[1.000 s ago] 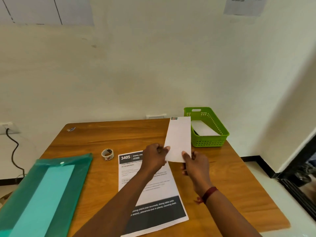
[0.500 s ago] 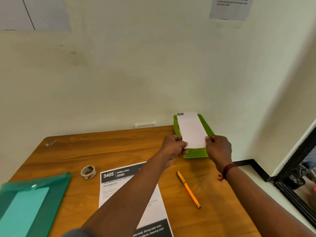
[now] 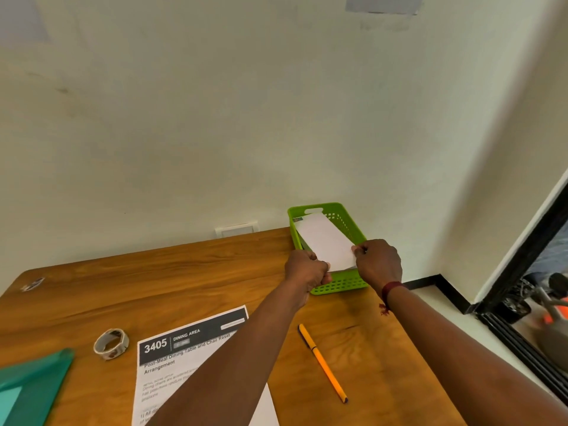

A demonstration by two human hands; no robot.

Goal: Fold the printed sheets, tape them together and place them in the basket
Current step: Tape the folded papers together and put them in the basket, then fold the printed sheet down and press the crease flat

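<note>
Lower than half a second ago, folded white paper bundle (image 3: 324,241) dips into green perforated plastic basket (image 3: 338,285), table's 1 o'clock. Left hand (image 3: 305,272) and right hand (image 3: 379,261) pinch its near corners. Placing step; next move looks like letting go together. Unfolded printed sheet (image 3: 190,348) at 6 o'clock.

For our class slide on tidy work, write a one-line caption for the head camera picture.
Left hand and right hand hold a folded sheet over the green basket on a wooden table.

The folded white sheet (image 3: 324,241) slants into the green basket (image 3: 338,285) at the table's (image 3: 184,278) far corner; a printed sheet (image 3: 172,364) lies flat, tape roll (image 3: 110,344) just left.
</note>
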